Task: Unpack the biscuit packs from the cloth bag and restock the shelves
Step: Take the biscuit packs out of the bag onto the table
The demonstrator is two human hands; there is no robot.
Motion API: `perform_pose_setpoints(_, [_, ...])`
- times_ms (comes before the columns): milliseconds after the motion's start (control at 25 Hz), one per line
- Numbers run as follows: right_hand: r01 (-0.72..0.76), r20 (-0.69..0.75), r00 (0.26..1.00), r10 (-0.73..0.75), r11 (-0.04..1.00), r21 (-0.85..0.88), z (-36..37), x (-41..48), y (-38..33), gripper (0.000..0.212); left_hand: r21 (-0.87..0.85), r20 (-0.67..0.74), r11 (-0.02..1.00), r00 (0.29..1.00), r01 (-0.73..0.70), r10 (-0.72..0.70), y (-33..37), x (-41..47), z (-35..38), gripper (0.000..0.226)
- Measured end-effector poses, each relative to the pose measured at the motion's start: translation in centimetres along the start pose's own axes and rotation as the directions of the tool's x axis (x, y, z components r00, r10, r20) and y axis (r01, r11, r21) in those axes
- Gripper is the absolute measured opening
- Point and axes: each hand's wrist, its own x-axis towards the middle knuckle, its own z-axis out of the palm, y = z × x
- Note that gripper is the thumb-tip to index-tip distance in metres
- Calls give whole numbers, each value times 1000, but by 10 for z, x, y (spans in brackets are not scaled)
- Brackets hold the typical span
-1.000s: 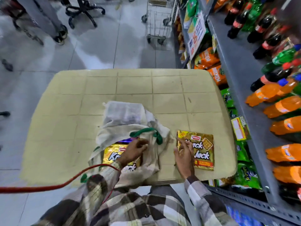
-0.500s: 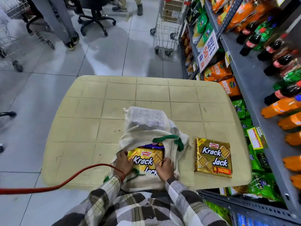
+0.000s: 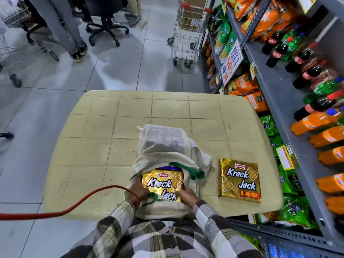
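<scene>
The gold biscuit pack (image 3: 162, 184) lies flat in the mouth of the cloth bag (image 3: 163, 146), its printed face up and its long axis running roughly away from the person, the far end still tucked under the fabric and the green handle (image 3: 188, 169). Both hands sit at its near end, one to each side: the left hand (image 3: 138, 190) clasps the near-left edge with the fingers curled round it, and the right hand (image 3: 187, 195) grips the near-right corner, so each is closed on the same pack and neither is clearly the nearer. Pulling it free looks like a matter of drawing it toward the body along that long axis, since the bag's opening faces the person. The wrapper is glossy foil, catching glare at the left, rectangular and flat, and likely slick. A second, matching pack (image 3: 239, 180) rests on the worktop (image 3: 130, 118) just right of the bag, apart from it, lying the same way. The shelves (image 3: 279, 101) stand to the right, beside the worktop.
</scene>
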Motion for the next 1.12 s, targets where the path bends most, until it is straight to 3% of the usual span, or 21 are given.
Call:
perform_pose_setpoints(80, [-10, 5, 1000, 9, 998, 56, -7, 3, 1, 47, -3, 57, 994, 993, -108, 108, 29, -35, -12, 62])
perform_pose_setpoints(200, [-3, 39, 999, -1, 993, 116, -11, 4, 1, 51, -36, 115, 994, 988, -101, 105, 35, -67, -15, 94])
perform_pose_setpoints(360, [41, 7, 999, -40, 992, -116, -12, 3, -11, 51, -94, 127, 982, 976, -167, 178, -5, -69, -11, 124])
perform_pose_setpoints(520, [150, 53, 988, -143, 973, -177, -18, 0, -18, 62, -190, 68, 940, 951, -283, 300, -6, -82, -12, 110])
perform_pose_setpoints(640, [227, 103, 972, -209, 949, -219, -20, -4, -18, 81, -303, 50, 894, 931, -330, 361, 9, -94, -15, 81])
perform_pose_setpoints(720, [226, 120, 973, -200, 936, -272, -19, -8, -19, 76, -286, -10, 875, 915, -390, 404, 9, -95, -15, 100])
perform_pose_setpoints(840, [259, 194, 958, -211, 928, -268, -20, -9, -14, 82, -296, 36, 858, 893, -419, 449, -4, -89, -17, 113])
perform_pose_setpoints(960, [255, 312, 926, -212, 961, -103, -25, -4, 1, 115, -389, 116, 861, 909, -328, 399, -13, -87, -20, 120])
perform_pose_setpoints(1040, [259, 365, 905, -218, 963, -69, -30, -7, 8, 102, -459, 169, 864, 935, -204, 310, -12, -90, -24, 116])
perform_pose_setpoints(1120, [222, 374, 907, -196, 975, -27, -31, -8, 13, 103, -546, 173, 829, 952, -122, 254, -13, -90, -26, 103])
